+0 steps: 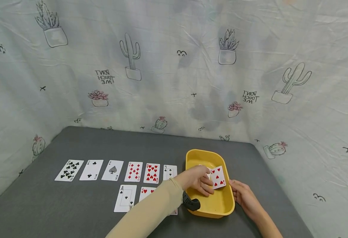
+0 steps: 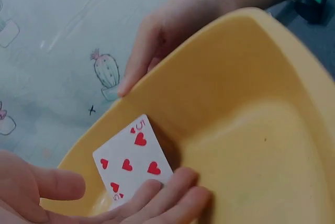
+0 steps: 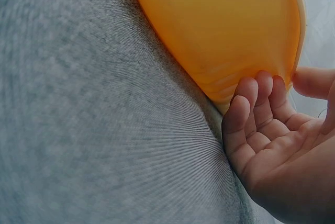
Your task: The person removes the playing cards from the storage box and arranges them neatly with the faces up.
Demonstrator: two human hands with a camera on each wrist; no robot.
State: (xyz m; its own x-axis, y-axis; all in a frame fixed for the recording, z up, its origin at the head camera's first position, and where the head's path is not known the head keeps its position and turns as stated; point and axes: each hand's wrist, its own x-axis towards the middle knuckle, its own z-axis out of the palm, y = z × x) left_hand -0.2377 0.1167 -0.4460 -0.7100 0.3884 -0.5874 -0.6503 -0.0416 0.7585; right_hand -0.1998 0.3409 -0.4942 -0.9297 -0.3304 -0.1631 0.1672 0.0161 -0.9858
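Observation:
My left hand [image 1: 202, 181] reaches into a yellow plastic basin [image 1: 211, 212], its thumb apart from the fingers. Leaning against the basin's inner wall is a five of hearts playing card [image 1: 218, 178]. In the left wrist view the left fingers [image 2: 175, 195] overlap the lower edge of that five of hearts [image 2: 127, 164]. Part of another white card [image 1: 208, 174] shows beside it, mostly hidden behind the hand. My right hand [image 1: 246, 198] holds the basin's right side. In the right wrist view, its thumb is at the rim and its fingertips [image 3: 248, 88] lie against the outer wall.
Left of the basin, playing cards lie face up in two rows on the dark grey table [image 1: 43, 205]. The far row includes an ace of spades [image 1: 112, 170]; the near row has an ace of clubs [image 1: 125, 198]. My left sleeve [image 1: 150, 208] covers part of the near row.

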